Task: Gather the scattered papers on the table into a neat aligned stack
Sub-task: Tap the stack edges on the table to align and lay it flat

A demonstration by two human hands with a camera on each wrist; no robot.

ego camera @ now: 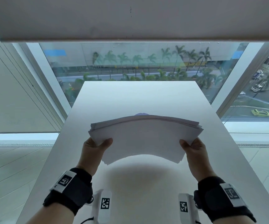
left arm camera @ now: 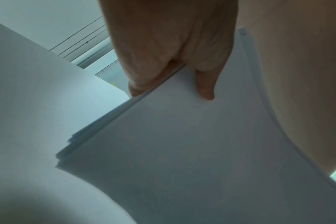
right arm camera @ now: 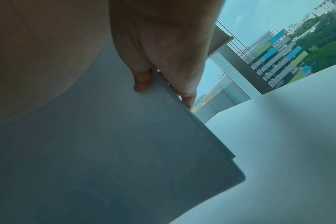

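Head view: papers (ego camera: pixel 145 139) between hands.

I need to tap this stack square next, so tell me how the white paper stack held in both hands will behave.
Likely floppy: the white paper stack arches up in the middle between the left hand and right hand. Sheets probably slide easily, since the edges already sit fanned at its corners. It seems light, as thumb-and-fingers pinches at the two sides carry it above the white table.
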